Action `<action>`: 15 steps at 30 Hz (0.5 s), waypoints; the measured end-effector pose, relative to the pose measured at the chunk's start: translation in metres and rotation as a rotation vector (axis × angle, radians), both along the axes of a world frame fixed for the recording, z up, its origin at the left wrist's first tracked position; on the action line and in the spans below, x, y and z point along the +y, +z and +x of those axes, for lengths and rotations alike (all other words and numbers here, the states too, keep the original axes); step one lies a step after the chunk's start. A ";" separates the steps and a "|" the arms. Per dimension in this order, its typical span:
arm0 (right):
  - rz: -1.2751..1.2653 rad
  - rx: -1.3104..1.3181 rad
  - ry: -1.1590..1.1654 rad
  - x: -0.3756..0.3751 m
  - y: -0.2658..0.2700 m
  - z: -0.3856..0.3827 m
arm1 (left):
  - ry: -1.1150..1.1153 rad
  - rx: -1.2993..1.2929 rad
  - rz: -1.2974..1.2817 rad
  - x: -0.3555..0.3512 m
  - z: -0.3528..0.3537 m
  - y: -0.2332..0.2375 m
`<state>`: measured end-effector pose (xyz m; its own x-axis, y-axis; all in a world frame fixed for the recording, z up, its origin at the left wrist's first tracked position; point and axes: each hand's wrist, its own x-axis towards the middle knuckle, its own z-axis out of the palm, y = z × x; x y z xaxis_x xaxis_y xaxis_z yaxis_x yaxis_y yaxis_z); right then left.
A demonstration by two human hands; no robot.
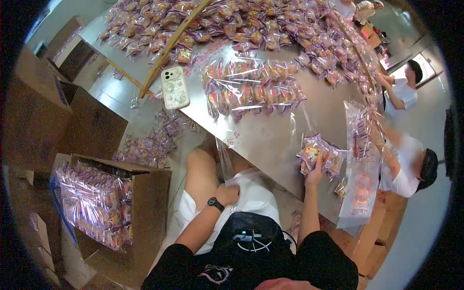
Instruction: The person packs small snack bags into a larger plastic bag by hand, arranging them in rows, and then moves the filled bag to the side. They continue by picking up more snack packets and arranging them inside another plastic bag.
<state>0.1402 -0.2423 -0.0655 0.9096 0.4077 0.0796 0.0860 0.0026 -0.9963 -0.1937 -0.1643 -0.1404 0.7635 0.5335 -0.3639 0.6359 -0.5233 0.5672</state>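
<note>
My right hand grips a few small wrapped snack packets with purple edges, just over the right part of the metal table. My left hand, with a black watch on its wrist, is curled closed above my lap. It holds the lower end of a clear plastic bag, which hangs by the table edge; its fingertips are partly hidden. Two rows of packets in a clear bag lie on the table in front of me. A phone in a pale case rests at the table's corner.
A large pile of packets covers the table's far part, behind a wooden strip. At left stands an open carton holding bagged packets. More packets lie low at left. Co-workers sit along the right side near another long bag.
</note>
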 end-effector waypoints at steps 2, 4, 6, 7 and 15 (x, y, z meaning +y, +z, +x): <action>0.031 -0.011 -0.038 0.003 0.008 -0.007 | 0.011 -0.060 0.002 0.000 0.001 -0.001; 0.021 -0.010 -0.065 0.006 0.020 -0.017 | 0.034 -0.108 0.028 -0.006 0.004 -0.024; 0.006 -0.017 -0.079 0.007 0.019 -0.017 | 0.021 -0.084 0.018 -0.006 0.005 -0.031; -0.008 -0.025 -0.080 0.006 0.017 -0.014 | 0.014 -0.074 0.010 -0.008 0.007 -0.034; 0.060 0.030 0.003 0.007 0.023 -0.017 | -0.017 -0.115 0.135 0.006 0.001 0.001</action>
<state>0.1232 -0.2349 -0.0426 0.9106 0.4060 0.0772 0.0565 0.0628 -0.9964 -0.1927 -0.1585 -0.1396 0.8054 0.5580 -0.2000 0.5614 -0.6097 0.5595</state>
